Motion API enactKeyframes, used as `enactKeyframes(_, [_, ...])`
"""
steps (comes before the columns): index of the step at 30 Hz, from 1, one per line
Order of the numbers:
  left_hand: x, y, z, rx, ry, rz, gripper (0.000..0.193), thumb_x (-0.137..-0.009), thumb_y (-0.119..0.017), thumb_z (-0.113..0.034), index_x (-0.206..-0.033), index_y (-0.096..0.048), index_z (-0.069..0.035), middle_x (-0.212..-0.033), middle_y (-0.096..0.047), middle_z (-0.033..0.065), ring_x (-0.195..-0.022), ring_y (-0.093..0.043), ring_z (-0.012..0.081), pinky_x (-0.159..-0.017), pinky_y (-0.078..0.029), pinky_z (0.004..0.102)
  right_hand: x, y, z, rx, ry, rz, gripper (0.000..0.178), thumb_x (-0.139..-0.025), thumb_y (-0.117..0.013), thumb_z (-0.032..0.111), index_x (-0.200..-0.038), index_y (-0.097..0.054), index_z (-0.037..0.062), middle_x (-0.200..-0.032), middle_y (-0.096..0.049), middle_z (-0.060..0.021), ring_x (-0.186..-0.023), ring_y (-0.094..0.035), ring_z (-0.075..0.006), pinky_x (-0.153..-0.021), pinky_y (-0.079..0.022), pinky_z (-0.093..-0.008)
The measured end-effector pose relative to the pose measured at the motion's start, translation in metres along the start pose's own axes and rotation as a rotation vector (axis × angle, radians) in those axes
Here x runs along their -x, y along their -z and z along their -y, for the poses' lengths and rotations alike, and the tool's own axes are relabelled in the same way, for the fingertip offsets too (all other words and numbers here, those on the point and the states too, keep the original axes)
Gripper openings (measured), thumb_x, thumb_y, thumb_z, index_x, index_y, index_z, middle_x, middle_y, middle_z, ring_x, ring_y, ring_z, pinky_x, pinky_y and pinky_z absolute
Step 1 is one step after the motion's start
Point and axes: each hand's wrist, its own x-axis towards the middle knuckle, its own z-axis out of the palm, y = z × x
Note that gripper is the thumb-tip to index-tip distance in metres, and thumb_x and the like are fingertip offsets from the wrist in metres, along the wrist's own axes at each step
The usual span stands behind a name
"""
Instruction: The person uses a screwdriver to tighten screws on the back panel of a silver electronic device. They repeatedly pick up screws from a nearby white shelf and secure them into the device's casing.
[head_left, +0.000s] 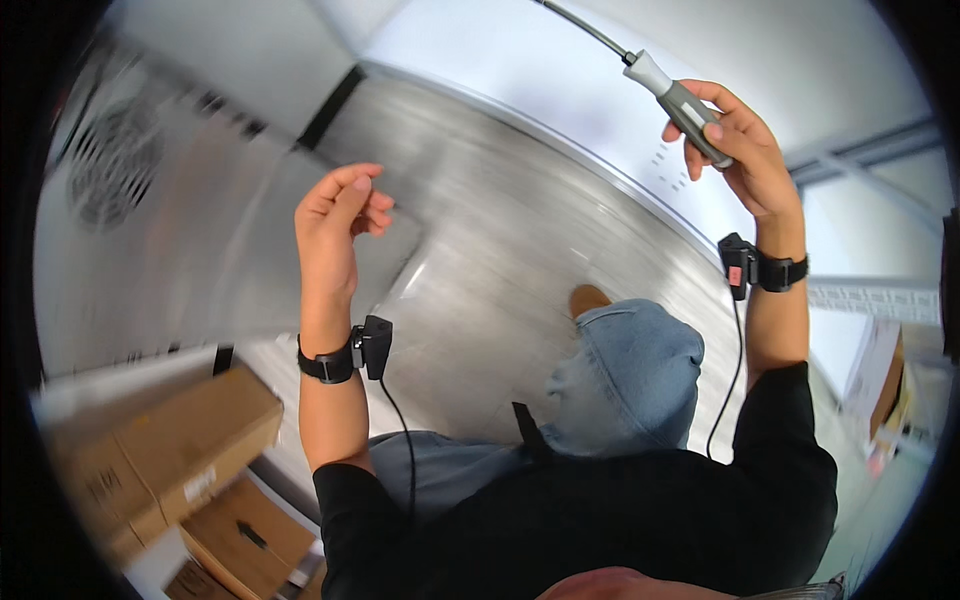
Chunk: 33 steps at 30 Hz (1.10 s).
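Raised at the upper right, my right hand [745, 150] is wrapped round the grey handle of a screwdriver [690, 118]. Its long, thin dark shaft points up and left and runs out at the top edge. Left of centre, my left hand [338, 205] is held up with the fingers curled and the thumb pressed to the index finger. Whether anything small sits in that pinch I cannot make out. It hovers in front of a grey metal panel with a round vent [115, 165]. Each wrist wears a black strap with a small box and a cable.
A white panel [520, 80] with small slots stands ahead, its lower edge along the grey floor [480, 260]. Brown cardboard boxes [200, 440] are stacked at the lower left. White frame bars [870, 150] and more clutter lie at the right. My bent knee [640, 370] is below.
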Motion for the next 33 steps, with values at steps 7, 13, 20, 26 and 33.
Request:
enactKeyframes(7, [-0.074, -0.162, 0.095, -0.171, 0.226, 0.4, 0.019, -0.088, -0.057, -0.011, -0.103, -0.065, -0.005, -0.082, -0.065, 0.0045, -0.072, -0.06, 0.0106, -0.064, -0.046, 0.0233, 0.078, 0.099, -0.118, -0.24, -0.119, -0.458, 0.039, -0.087, -0.058, 0.013, -0.123, -0.046, 0.0029, -0.106, -0.062, -0.0226, -0.075, -0.065, -0.019, -0.064, -0.053, -0.027])
enactKeyframes(13, [-0.131, -0.311, 0.138, -0.508, -0.015, 0.567, 0.02, -0.084, -0.062, -0.012, -0.102, -0.065, -0.004, -0.087, -0.066, 0.0052, -0.082, -0.061, 0.0134, -0.071, -0.048, 0.0262, 0.101, 0.147, -0.193, -0.403, -0.268, -0.713, 0.037, -0.081, -0.051, 0.003, -0.118, -0.049, 0.0079, -0.102, -0.063, -0.0171, -0.086, -0.061, -0.0199, -0.07, -0.05, -0.0289])
enactKeyframes(20, [-0.187, -0.45, 0.179, -0.843, -0.286, 0.587, 0.024, -0.078, -0.068, -0.014, -0.1, -0.066, -0.006, -0.09, -0.067, 0.0071, -0.087, -0.06, 0.0211, -0.075, -0.049, 0.0328, 0.092, 0.171, -0.235, -0.538, -0.292, -0.911, 0.038, -0.075, -0.043, 0.011, -0.112, -0.051, 0.0075, -0.088, -0.062, -0.0141, -0.07, -0.056, -0.0163, -0.063, -0.046, -0.0284])
enactKeyframes(26, [-0.217, -0.499, 0.204, -1.146, -0.44, 0.573, 0.017, -0.08, -0.066, -0.016, -0.094, -0.067, -0.007, -0.086, -0.067, 0.0043, -0.09, -0.058, 0.0239, -0.073, -0.05, 0.0362, 0.089, 0.183, -0.246, -0.488, -0.39, -0.979, 0.036, -0.073, -0.045, 0.007, -0.108, -0.054, 0.0058, -0.087, -0.063, -0.0146, -0.067, -0.055, -0.0141, -0.061, -0.045, -0.0281])
enactKeyframes(33, [-0.222, -0.5, 0.205, -1.215, -0.516, 0.559, 0.008, -0.082, -0.063, -0.015, -0.084, -0.07, -0.01, -0.083, -0.067, 0.0049, -0.084, -0.059, 0.0225, -0.067, -0.049, 0.0353, 0.087, 0.192, -0.245, -0.46, -0.35, -0.967, 0.034, -0.073, -0.045, 0.004, -0.106, -0.056, 0.0042, -0.089, -0.064, -0.0136, -0.067, -0.056, -0.0135, -0.063, -0.045, -0.0272])
